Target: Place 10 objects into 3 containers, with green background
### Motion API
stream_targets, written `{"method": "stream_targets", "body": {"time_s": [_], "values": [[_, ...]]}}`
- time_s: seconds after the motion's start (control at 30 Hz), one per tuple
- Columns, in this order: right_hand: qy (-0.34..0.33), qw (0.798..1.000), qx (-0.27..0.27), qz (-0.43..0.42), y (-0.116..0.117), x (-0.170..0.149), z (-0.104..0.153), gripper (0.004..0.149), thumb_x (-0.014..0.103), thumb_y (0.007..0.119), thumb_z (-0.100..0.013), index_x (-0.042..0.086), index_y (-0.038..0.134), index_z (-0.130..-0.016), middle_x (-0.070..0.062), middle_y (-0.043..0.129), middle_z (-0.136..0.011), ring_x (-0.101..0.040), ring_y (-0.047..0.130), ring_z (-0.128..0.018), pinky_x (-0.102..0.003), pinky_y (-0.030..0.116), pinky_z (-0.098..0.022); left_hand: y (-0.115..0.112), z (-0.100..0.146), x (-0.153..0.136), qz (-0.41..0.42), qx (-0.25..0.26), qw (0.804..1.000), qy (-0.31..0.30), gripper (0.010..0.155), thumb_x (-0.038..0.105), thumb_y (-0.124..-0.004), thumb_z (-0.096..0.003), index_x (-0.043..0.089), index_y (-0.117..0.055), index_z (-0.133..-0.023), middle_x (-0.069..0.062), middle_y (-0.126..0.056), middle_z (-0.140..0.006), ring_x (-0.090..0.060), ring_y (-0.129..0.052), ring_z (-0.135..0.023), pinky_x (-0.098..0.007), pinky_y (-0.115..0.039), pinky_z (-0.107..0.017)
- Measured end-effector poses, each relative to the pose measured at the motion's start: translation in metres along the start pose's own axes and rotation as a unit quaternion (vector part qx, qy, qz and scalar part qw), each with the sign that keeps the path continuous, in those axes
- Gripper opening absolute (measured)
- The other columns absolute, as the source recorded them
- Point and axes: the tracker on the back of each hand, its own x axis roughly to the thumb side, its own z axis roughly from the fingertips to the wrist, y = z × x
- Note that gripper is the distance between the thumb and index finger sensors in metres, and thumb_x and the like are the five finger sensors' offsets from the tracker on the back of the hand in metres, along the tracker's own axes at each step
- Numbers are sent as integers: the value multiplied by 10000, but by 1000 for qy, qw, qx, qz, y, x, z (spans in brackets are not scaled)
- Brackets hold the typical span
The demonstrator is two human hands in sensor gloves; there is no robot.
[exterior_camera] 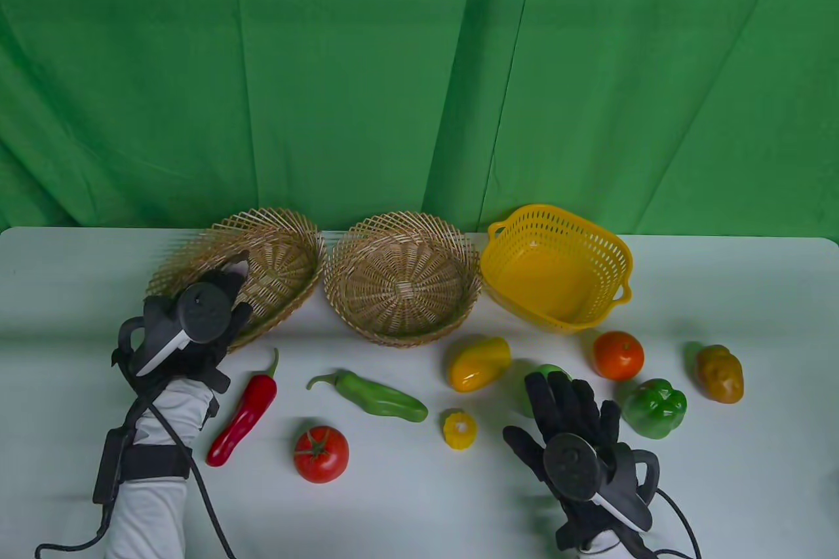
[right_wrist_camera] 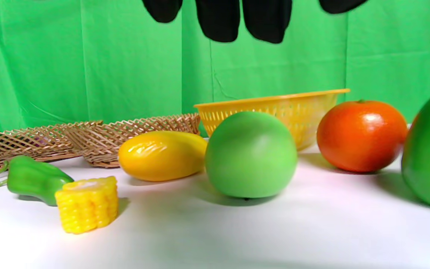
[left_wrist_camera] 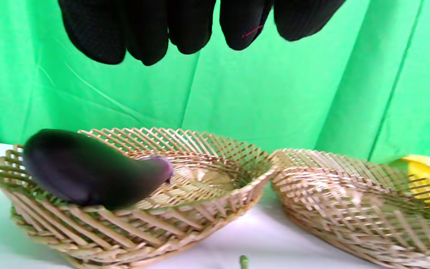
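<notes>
My left hand (exterior_camera: 226,297) hovers open over the left wicker basket (exterior_camera: 262,218). A dark purple eggplant (left_wrist_camera: 92,168) lies on that basket's near rim (left_wrist_camera: 133,224), below my left fingers (left_wrist_camera: 144,33) and apart from them. My right hand (exterior_camera: 564,395) is open with fingers spread, just above a green apple (exterior_camera: 543,374). In the right wrist view the apple (right_wrist_camera: 250,155) sits below my fingers (right_wrist_camera: 218,22), untouched. The middle wicker basket (exterior_camera: 341,303) and the yellow plastic basket (exterior_camera: 616,251) hold nothing.
On the white table lie a red chili (exterior_camera: 244,415), a long green pepper (exterior_camera: 373,395), a tomato (exterior_camera: 320,454), a corn piece (exterior_camera: 459,429), a yellow mango (exterior_camera: 478,364), an orange (exterior_camera: 618,356), a green bell pepper (exterior_camera: 655,408) and a potato (exterior_camera: 720,374).
</notes>
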Motion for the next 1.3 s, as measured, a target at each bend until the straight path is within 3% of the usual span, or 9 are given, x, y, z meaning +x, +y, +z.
{"method": "stream_targets", "body": {"time_s": [0.27, 0.7, 0.97, 1.3], "values": [[3, 1000, 1, 1, 0, -1, 0, 805, 702, 482, -552, 245, 334, -1199, -200, 450, -1253, -521, 466, -1100, -785, 358, -734, -20, 32, 4, 50, 7, 998, -46, 613, 516, -611, -597, 281, -529, -1157, -142, -579, -1200, -437, -684, -1061, -595, -682, -667], [-2, 1000, 1, 7, 1, 1, 0, 802, 701, 482, -553, 247, 335, -1198, -199, 450, -1254, -521, 467, -1100, -785, 359, -734, -76, 72, -1, -3, -54, 997, -62, 618, 516, -611, -597, 275, -522, -1158, -148, -572, -1199, -440, -684, -1059, -596, -683, -663], [-3, 1000, 8, 12, 3, 4, 0, 803, 701, 482, -552, 247, 335, -1198, -199, 453, -1253, -522, 468, -1099, -784, 359, -734, -109, 79, -6, -23, -109, 993, -51, 618, 512, -618, -596, 272, -526, -1157, -154, -570, -1197, -447, -692, -1051, -596, -687, -657], [-2, 1000, 8, 13, 3, 4, 0, 802, 700, 483, -553, 247, 337, -1198, -199, 454, -1253, -522, 469, -1098, -785, 360, -733, -121, 76, 1, -58, -132, 988, -48, 693, 515, -706, -559, 276, -417, -1142, -192, -561, -1160, -395, -798, -982, -491, -778, -609]]}}
